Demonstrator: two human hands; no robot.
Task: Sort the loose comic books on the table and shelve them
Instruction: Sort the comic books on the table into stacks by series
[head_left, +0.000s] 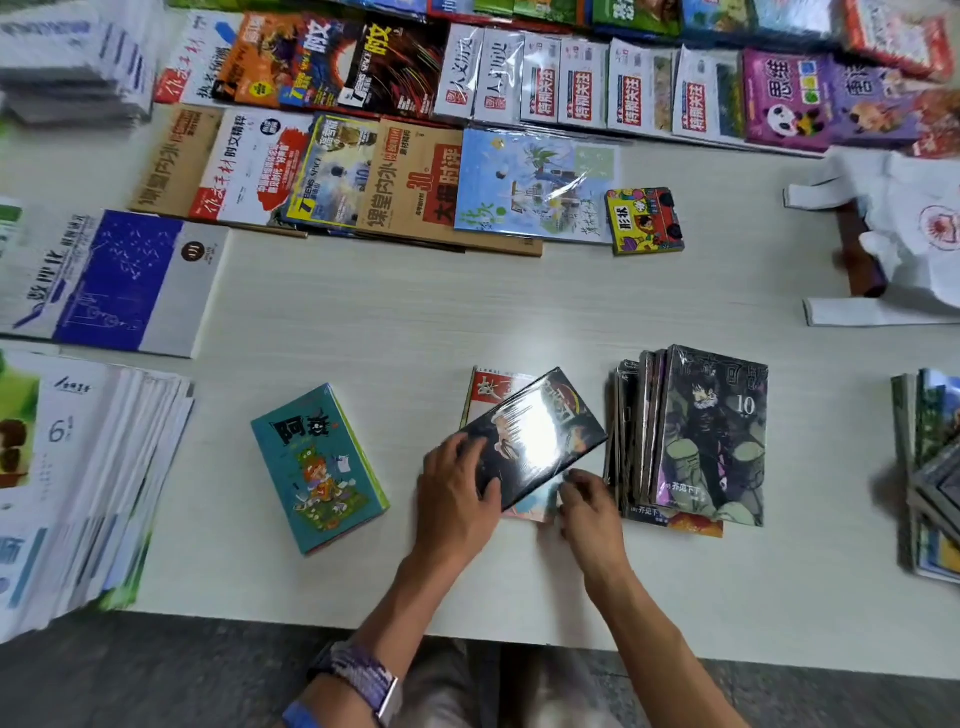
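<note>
The step in hand is judged to be sorting, with shelving not yet begun; the left hand (457, 493) grips a dark shrink-wrapped comic (535, 434) along its near left edge, fingers spread over the cover and thumb at the lower edge, the book tilted clockwise and glare hiding most of its title; the right hand (589, 506) has its fingers curled at the near right corner of the same book, touching either that corner or the pale book edge (537, 506) below it, and which one cannot be told; a red-and-white book (491, 392) lies under the dark comic, showing only at its far left corner; just to the right stands the sorted stack (691, 441), fanned, topped by a volume marked 10; a teal comic (317, 467) lies apart to the left on the white table (405, 322); a further pile (930, 467) sits at the right edge; magazines (332, 171) in rows occupy the far side; the next move likely calls for reading the cover, squaring the book, then placing it on the matching stack
</note>
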